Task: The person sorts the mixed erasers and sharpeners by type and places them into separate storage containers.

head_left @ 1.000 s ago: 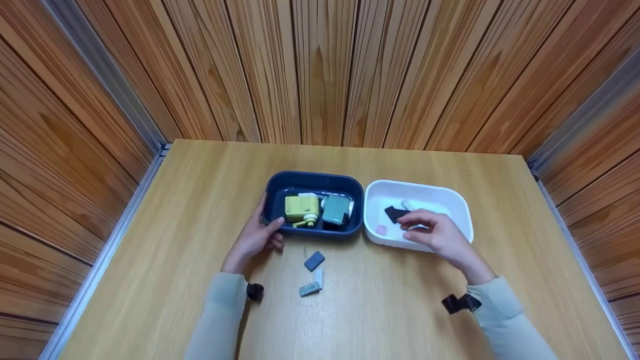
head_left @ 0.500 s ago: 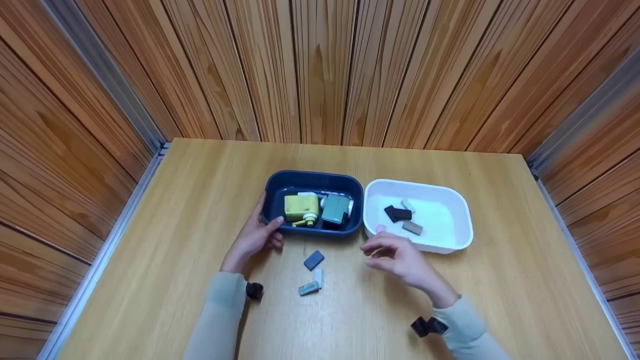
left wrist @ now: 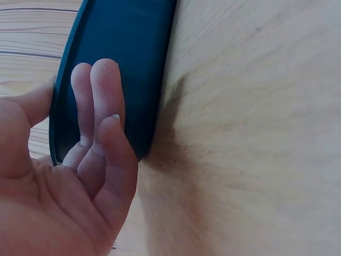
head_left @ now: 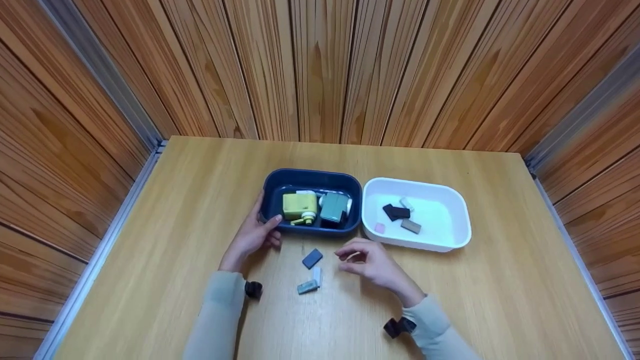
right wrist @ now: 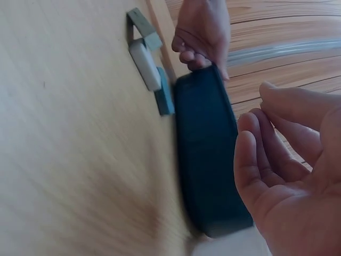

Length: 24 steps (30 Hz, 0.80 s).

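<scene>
My left hand [head_left: 252, 234] holds the left end of a navy tub [head_left: 312, 232], thumb over its rim and fingers against the outer wall. Inside the tub lie a yellow boxy object [head_left: 299, 205] with a white-ringed spout-like part and a teal boxy object [head_left: 334, 206]. My right hand [head_left: 369, 262], loosely curled and holding nothing, hovers over the table just right of three small blocks. These are a dark blue block [head_left: 312, 258], a whitish block [head_left: 317, 276] and a grey-green block [head_left: 307, 287]. In the right wrist view the whitish block [right wrist: 144, 64] lies between the other two.
A white tub [head_left: 445, 242] stands against the navy tub's right end. It contains dark blocks [head_left: 398, 212], a grey-brown block [head_left: 411, 226], a pale block [head_left: 406, 204] and a pink block [head_left: 380, 228]. Wood-panelled walls [head_left: 320, 75] enclose the table [head_left: 200, 170] at the back and sides.
My right hand has moved from over the white tub leftward and toward me, leaving the grey-brown block visible in that tub. The left hand stays on the navy tub.
</scene>
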Tool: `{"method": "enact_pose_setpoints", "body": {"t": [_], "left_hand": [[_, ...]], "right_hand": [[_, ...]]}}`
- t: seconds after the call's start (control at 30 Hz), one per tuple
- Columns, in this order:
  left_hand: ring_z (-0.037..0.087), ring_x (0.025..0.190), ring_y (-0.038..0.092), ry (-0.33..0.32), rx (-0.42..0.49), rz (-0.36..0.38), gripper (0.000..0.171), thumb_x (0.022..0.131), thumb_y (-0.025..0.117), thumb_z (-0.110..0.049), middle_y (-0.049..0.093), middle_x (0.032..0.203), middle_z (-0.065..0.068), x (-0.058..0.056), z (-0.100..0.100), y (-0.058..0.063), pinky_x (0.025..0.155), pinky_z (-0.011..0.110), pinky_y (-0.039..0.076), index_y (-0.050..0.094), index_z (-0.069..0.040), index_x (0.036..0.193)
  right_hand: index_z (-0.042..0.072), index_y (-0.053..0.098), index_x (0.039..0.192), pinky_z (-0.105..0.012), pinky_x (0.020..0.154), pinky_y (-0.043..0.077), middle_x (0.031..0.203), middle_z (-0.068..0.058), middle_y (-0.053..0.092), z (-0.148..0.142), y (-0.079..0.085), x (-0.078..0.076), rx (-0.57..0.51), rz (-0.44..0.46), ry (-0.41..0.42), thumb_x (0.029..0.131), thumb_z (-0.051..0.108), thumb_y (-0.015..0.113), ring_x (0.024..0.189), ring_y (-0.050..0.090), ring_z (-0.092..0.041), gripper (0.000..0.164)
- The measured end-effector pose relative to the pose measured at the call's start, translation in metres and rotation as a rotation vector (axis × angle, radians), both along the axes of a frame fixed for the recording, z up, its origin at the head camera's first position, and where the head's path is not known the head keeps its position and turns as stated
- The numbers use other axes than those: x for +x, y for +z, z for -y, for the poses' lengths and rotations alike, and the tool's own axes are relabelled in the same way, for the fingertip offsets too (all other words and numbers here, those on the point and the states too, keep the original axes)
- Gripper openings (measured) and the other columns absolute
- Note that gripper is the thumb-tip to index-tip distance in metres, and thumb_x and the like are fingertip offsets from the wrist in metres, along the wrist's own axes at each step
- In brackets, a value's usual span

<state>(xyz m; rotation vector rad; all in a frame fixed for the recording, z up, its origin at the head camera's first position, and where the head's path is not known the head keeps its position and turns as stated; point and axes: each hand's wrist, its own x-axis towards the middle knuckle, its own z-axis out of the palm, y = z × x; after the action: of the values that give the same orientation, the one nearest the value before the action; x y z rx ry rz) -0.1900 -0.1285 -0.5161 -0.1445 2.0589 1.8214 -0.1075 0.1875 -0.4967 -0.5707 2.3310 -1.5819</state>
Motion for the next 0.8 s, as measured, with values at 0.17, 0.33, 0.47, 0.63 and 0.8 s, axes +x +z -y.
{"method": "enact_pose_setpoints", "body": {"t": [0.17,0.33,0.47,0.63,0.8], "left_hand": [[0.034,0.075,0.069,-0.012,0.002,0.019,0.080,0.101,0.061,-0.032,0.066,0.089,0.020,-0.001,0.001,0.003,0.070,0.038,0.057,0.006,-0.055,0.154],[0.038,0.080,0.069,-0.031,0.010,0.057,0.082,0.102,0.058,-0.028,0.066,0.090,0.021,-0.003,0.002,0.008,0.075,0.044,0.056,0.001,-0.048,0.157],[0.040,0.082,0.069,-0.039,0.019,0.064,0.082,0.103,0.057,-0.027,0.066,0.090,0.022,-0.004,0.003,0.008,0.077,0.047,0.056,-0.001,-0.046,0.157],[0.036,0.077,0.070,-0.010,0.030,0.036,0.080,0.102,0.059,-0.028,0.067,0.088,0.021,-0.003,0.002,0.004,0.072,0.043,0.057,0.003,-0.052,0.155],[0.033,0.072,0.070,0.002,0.021,-0.004,0.081,0.100,0.062,-0.030,0.067,0.085,0.021,-0.001,0.000,0.000,0.068,0.039,0.058,0.007,-0.052,0.155]], "right_hand": [[0.006,0.072,0.116,-0.031,0.085,0.054,0.108,-0.001,0.067,0.013,-0.012,-0.001,0.009,0.008,0.043,0.088,0.010,0.076,0.099,0.065,-0.019,0.028],[0.003,0.072,0.114,-0.031,0.086,0.054,0.108,-0.005,0.068,0.026,-0.023,-0.001,-0.004,0.029,0.075,0.087,0.008,0.076,0.096,0.066,-0.018,0.028],[0.006,0.073,0.113,-0.032,0.086,0.054,0.107,-0.003,0.068,0.034,-0.027,0.001,-0.006,0.073,0.077,0.086,0.007,0.077,0.096,0.066,-0.019,0.028],[0.009,0.074,0.114,-0.032,0.084,0.054,0.106,0.001,0.066,0.043,-0.031,0.004,0.011,0.108,0.093,0.085,0.007,0.078,0.096,0.064,-0.019,0.029],[0.009,0.075,0.111,-0.029,0.079,0.054,0.102,0.003,0.066,0.050,-0.034,0.007,0.059,0.051,0.109,0.081,0.006,0.080,0.090,0.064,-0.017,0.030]]}}
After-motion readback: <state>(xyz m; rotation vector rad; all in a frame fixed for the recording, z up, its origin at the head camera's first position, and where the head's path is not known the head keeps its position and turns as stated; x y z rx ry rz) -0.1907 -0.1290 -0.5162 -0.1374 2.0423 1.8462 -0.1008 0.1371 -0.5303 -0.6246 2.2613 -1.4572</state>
